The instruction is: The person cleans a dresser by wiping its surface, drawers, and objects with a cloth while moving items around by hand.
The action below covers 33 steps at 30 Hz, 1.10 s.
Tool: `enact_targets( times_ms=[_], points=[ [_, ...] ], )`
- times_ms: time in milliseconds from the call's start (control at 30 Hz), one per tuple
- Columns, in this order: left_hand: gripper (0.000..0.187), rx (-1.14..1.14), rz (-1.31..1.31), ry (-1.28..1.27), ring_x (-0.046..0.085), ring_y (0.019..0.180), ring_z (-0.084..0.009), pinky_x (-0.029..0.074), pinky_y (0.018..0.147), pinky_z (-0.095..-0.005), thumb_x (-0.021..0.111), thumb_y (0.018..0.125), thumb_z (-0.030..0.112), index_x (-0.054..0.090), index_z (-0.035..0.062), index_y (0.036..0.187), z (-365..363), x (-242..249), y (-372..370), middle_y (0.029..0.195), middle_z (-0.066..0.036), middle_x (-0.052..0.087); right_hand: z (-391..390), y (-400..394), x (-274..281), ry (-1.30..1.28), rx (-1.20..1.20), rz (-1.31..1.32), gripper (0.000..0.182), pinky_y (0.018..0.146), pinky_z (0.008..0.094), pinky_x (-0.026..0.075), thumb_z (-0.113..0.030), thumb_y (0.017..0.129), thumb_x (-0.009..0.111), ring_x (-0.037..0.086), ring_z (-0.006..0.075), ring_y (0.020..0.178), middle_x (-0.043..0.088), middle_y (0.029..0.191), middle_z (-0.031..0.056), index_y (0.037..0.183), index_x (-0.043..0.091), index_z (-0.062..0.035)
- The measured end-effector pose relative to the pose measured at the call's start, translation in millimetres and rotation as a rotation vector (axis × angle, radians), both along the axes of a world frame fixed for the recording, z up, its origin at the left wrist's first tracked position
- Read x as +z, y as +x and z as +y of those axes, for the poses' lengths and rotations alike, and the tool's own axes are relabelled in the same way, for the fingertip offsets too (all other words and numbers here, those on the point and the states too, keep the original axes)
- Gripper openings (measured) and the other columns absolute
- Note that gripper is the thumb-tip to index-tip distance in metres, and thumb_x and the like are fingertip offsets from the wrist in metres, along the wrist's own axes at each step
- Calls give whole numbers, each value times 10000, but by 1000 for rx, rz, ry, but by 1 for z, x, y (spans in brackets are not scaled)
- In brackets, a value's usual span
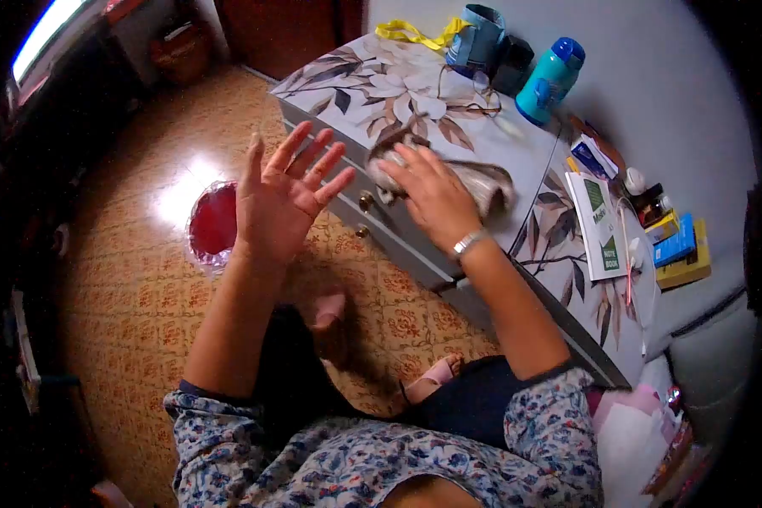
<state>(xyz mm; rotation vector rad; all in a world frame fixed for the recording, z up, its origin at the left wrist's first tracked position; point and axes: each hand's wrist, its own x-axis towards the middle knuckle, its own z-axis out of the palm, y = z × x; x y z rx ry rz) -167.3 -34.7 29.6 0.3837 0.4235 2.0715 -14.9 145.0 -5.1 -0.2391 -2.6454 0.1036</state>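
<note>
My left hand (288, 195) is raised above the floor in front of the dresser, palm up with its fingers spread, and holds nothing. My right hand (432, 190), with a metal-banded watch on the wrist, is over the edge of the dresser top (406, 72). Its fingers are stretched out across part of a crumpled grey-brown cloth item (487, 188), which lies on the floral surface near the front edge. Whether the fingers press on the cloth or hover just above it is hard to tell.
A blue bottle (550, 80), a blue bag (476, 38) with a yellow strap and a dark container stand at the back. A notebook (597, 224) and small boxes lie on the right. A red tub (213, 222) is on the patterned floor.
</note>
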Motion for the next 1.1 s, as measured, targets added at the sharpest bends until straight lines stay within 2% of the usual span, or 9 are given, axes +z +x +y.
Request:
enact_targets(
  times_ms=[167, 233, 300, 333, 433, 633, 833, 900, 1100],
  points=[
    [588, 239, -205, 56, 305, 1356, -347, 245, 1139, -481, 381, 982, 446, 372, 2, 1367, -10, -11, -13, 1419, -218, 357, 4, -94, -6, 6, 28, -20, 544, 1088, 411, 323, -148, 819, 604, 397, 335, 1291, 418, 1415, 95, 1340, 465, -215],
    [511, 235, -129, 15, 414, 1287, -333, 328, 1100, -445, 402, 986, 349, 391, -5, 1353, -11, -28, -22, 1375, -204, 428, 0, -109, -1, 24, 9, -44, 535, 1086, 413, 325, -160, 818, 603, 400, 336, 1286, 425, 1409, 99, 1334, 474, -214],
    [413, 236, -99, -284, 558, 1118, -299, 431, 1018, -398, 457, 956, 195, 427, -17, 1309, -3, -48, -29, 1271, -168, 529, -1, -117, 1, 48, -17, -75, 526, 1083, 415, 326, -171, 816, 602, 404, 336, 1281, 432, 1403, 102, 1327, 483, -213],
    [374, 75, -123, -114, 617, 938, -249, 507, 900, -354, 496, 905, 64, 450, -15, 1268, -1, -53, -27, 1163, -128, 584, -1, -115, -1, 36, -7, -69, 504, 1083, 423, 319, -173, 819, 609, 396, 322, 1292, 430, 1412, 92, 1310, 502, -215],
    [394, 43, -81, -260, 609, 896, -200, 534, 816, -328, 506, 875, -11, 443, -5, 1264, 19, -60, -8, 1112, -115, 586, 1, -101, -1, 43, 16, -42, 491, 1073, 431, 325, -155, 804, 618, 394, 317, 1297, 432, 1417, 86, 1285, 531, -203],
    [412, -42, -65, -63, 604, 970, -172, 528, 848, -298, 533, 879, -8, 433, -2, 1278, 55, -28, 31, 1206, -123, 568, 11, -17, 7, -158, 76, -130, 431, 1033, 403, 383, -44, 806, 574, 443, 336, 1253, 454, 1394, 69, 1219, 551, -163],
    [530, -259, -45, 22, 579, 1076, -172, 517, 880, -255, 587, 882, 48, 395, 20, 1375, 86, -3, 89, 1316, -125, 517, 14, 89, 28, -22, -39, -108, 444, 979, 403, 425, 6, 762, 601, 504, 337, 1172, 527, 1306, 67, 1169, 573, -167],
    [538, -295, -35, 22, 576, 1067, -156, 517, 862, -244, 619, 892, 121, 401, 34, 1376, 95, -2, 110, 1321, -117, 511, 13, 121, 44, -233, -91, -67, 482, 935, 382, 456, 10, 716, 649, 542, 321, 1117, 570, 1224, 91, 1166, 569, -143],
    [314, -359, -338, 23, 623, 789, -124, 532, 669, -262, 576, 936, 216, 563, 118, 1235, 100, -24, 145, 931, 3, 643, 32, 154, 64, -70, -374, 201, 476, 934, 355, 442, -93, 748, 708, 541, 319, 1105, 556, 1197, 141, 1186, 553, 10]
  ],
)
